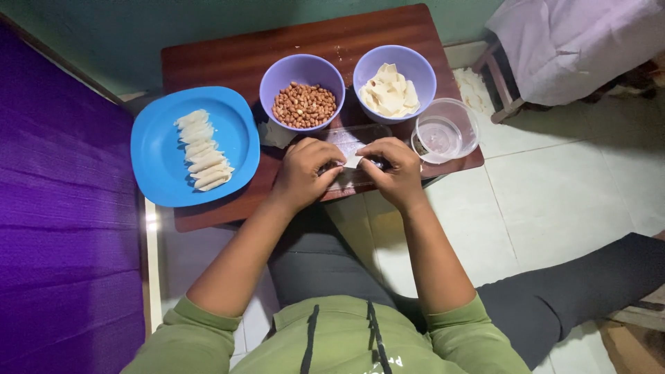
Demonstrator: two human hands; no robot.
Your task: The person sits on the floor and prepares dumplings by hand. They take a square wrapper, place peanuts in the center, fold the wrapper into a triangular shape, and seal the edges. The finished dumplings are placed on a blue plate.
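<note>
My left hand (305, 170) and right hand (393, 166) pinched a small white dough wrapper (352, 162) between their fingertips. They worked over the low brown wooden table (228, 59), just below the purple plastic bowl of peanuts (303, 90).

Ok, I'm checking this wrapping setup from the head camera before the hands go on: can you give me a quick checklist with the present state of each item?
1. Both hands on the white wrapper: ok; left hand and right hand pinch it between them.
2. Peanuts within reach: ok; the peanut bowl sits just beyond the hands.
3. Spare wrappers: ok; the wrapper bowl holds a pile.
4. Room on the blue plate: ok; the finished rolls form one row.
5. Liquid in the clear container: cannot tell.
6. Filling inside the wrapper: cannot tell; fingers hide it.
</note>
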